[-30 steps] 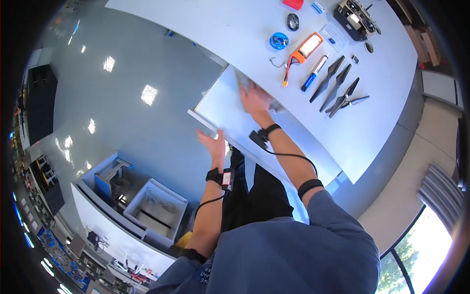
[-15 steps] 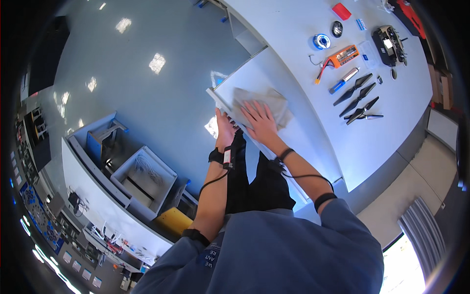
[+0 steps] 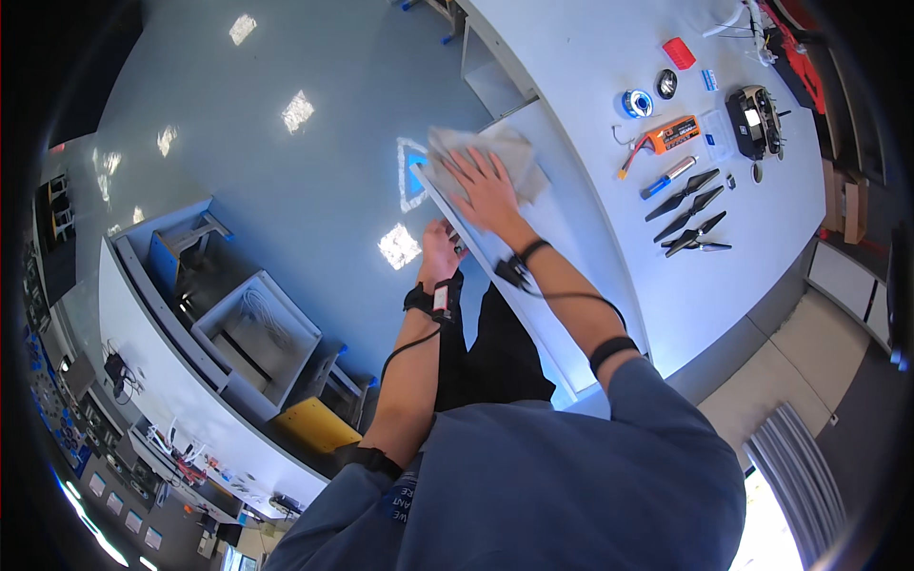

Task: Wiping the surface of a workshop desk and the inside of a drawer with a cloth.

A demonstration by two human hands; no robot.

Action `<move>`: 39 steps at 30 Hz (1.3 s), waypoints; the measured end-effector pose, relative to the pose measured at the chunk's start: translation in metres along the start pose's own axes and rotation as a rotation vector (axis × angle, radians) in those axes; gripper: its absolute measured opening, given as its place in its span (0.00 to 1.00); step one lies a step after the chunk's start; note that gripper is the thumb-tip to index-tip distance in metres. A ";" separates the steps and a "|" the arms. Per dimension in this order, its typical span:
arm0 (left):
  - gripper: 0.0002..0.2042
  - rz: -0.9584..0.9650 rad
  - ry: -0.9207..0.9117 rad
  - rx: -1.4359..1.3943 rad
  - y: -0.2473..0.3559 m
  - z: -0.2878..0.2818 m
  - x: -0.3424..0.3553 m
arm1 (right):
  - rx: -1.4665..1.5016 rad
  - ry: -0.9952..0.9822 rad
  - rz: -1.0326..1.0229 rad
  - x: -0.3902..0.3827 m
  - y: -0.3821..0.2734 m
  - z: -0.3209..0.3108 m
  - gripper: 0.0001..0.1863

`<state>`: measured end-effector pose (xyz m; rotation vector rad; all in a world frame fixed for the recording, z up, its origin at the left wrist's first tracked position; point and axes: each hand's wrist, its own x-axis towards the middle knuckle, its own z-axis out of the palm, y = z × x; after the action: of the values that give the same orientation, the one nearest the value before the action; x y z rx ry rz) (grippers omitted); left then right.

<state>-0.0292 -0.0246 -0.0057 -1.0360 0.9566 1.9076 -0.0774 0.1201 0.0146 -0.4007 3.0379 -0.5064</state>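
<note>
My right hand [image 3: 487, 197] lies flat with its fingers spread on a crumpled light grey cloth [image 3: 521, 152]. It presses the cloth against the far end of a white pulled-out drawer [image 3: 543, 319], which juts from under the white table. At the drawer's front edge, my left hand [image 3: 441, 253] has its fingers curled round the front panel; the fingertips are partly hidden. Black bands circle both wrists, and a small device with a cable sits at each wrist.
On the table [image 3: 562, 57] to the right lie an orange battery [image 3: 673, 135], several black propellers [image 3: 687, 205], a blue-handled tool [image 3: 669, 178], a blue spool [image 3: 637, 103], a red block [image 3: 679, 53] and a black remote controller [image 3: 757, 122]. At left, another bench has an open drawer [image 3: 262, 333].
My right hand and the cloth have slid farther away and slightly left along the drawer. My left hand stays at the front panel. The whole view has shifted a little.
</note>
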 end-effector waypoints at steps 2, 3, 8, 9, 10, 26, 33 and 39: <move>0.29 -0.019 -0.086 0.011 -0.001 0.003 -0.003 | 0.019 0.011 0.039 0.032 0.000 0.008 0.30; 0.30 -0.014 -0.157 0.025 0.001 -0.004 -0.004 | 0.054 0.036 0.063 0.041 -0.008 0.012 0.29; 0.31 -0.113 -0.114 0.029 0.005 -0.013 -0.001 | 0.256 0.011 0.019 0.007 -0.024 0.018 0.29; 0.31 -0.111 -0.107 0.030 0.007 -0.014 -0.001 | 0.294 -0.009 0.004 -0.011 -0.025 0.017 0.31; 0.30 -0.131 -0.135 -0.016 0.008 -0.017 -0.002 | 0.305 -0.010 0.005 -0.030 -0.031 0.014 0.31; 0.31 -0.311 -0.133 0.121 -0.032 -0.019 -0.027 | 0.613 -0.249 0.410 -0.310 -0.057 -0.015 0.38; 0.32 -0.280 -0.131 0.049 -0.048 -0.015 -0.039 | 0.851 0.100 0.185 -0.156 -0.049 0.009 0.31; 0.33 -0.545 -0.908 -0.425 -0.043 -0.045 -0.013 | 0.897 0.290 0.157 -0.067 -0.053 0.014 0.30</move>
<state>0.0273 -0.0475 -0.0227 -0.4480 -0.2356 1.8175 0.0012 0.0849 0.0183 -0.0332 2.6349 -1.8974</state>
